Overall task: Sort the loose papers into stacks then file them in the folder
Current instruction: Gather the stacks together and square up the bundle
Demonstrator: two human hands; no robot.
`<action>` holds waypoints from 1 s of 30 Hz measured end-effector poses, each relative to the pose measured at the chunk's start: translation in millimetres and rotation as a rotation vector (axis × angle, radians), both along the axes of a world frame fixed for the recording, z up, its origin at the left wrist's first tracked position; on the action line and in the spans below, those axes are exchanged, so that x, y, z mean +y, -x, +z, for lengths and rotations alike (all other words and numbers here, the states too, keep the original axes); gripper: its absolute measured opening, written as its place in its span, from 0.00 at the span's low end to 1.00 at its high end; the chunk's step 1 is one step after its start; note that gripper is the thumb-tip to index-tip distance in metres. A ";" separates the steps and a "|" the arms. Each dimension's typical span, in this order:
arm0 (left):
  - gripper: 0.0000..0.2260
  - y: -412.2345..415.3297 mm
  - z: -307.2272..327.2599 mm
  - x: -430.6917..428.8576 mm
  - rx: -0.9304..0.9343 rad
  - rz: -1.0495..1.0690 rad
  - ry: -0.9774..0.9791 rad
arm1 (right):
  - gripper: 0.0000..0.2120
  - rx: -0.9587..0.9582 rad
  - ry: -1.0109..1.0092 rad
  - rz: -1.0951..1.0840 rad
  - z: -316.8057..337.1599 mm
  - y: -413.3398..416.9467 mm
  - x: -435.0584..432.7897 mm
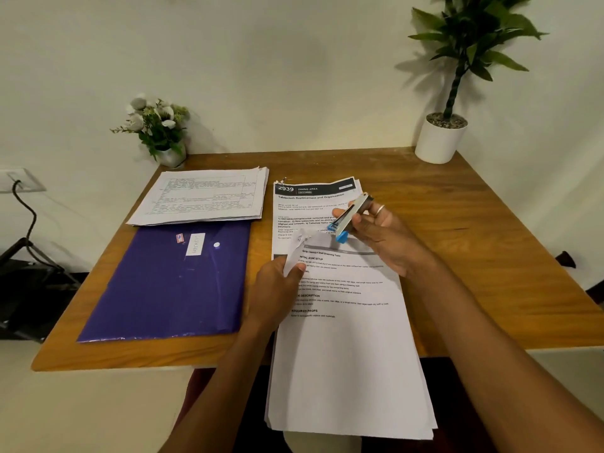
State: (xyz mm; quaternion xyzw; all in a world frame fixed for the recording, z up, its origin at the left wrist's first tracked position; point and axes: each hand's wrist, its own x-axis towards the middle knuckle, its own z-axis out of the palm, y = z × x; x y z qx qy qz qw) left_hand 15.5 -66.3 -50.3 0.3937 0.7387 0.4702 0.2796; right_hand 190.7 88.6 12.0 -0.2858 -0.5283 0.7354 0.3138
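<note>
Holding a stapler [351, 215] at a sheaf [343, 338] corner
The left hand [277, 286] pinches the sheaf's curled corner; the right hand [382, 233] has its fingers clamped round the stapler

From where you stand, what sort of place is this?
Likely a small home or office desk: a wooden table against a plain wall, a purple folder, a paper stack gripped by the left hand, a stapler in the right hand, and potted plants at the back.
</note>
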 end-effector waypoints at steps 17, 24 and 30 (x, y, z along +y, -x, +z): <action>0.15 -2.2 1.8 -0.5 0.027 -0.013 0.038 | 0.24 -0.153 -0.087 0.064 -18.0 13.4 6.1; 0.13 -3.5 3.8 -2.9 -0.004 -0.026 0.034 | 0.23 -0.195 -0.071 0.231 -6.5 20.6 12.2; 0.15 -4.7 7.1 -4.7 -0.049 -0.038 0.028 | 0.21 -0.106 0.026 0.279 4.6 22.2 20.4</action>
